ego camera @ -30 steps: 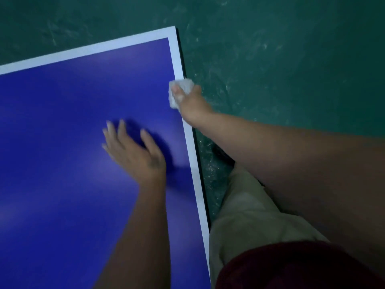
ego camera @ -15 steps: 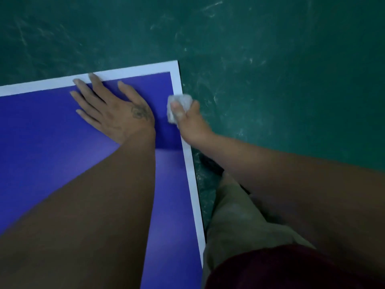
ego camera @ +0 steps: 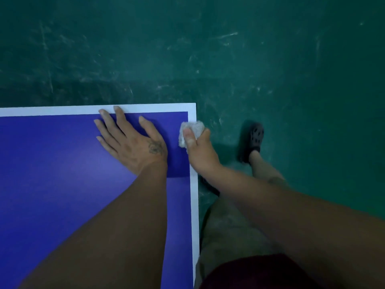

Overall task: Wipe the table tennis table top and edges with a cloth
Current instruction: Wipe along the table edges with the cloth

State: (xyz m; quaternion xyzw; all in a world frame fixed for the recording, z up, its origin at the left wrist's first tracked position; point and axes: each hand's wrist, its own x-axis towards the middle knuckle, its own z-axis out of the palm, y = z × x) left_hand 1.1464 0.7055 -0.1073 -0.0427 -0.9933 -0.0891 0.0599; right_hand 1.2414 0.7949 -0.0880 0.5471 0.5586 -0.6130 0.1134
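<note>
The blue table tennis table [ego camera: 52, 174] with a white border fills the lower left; its far right corner lies at upper middle. My left hand [ego camera: 131, 140] rests flat on the blue top near that corner, fingers spread and reaching the white end line. My right hand [ego camera: 198, 149] grips a small whitish cloth [ego camera: 192, 130] against the table's right edge, thumb on top of the cloth, just below the corner.
A scuffed green floor [ego camera: 270, 59] surrounds the table. My legs in khaki trousers [ego camera: 233, 230] stand close beside the right edge, with one dark clog [ego camera: 253, 140] stepped forward on the floor past the corner.
My left hand slid from mid-table up to the far corner. The right hand with the cloth moved along the side edge toward the corner. My view and right foot moved forward.
</note>
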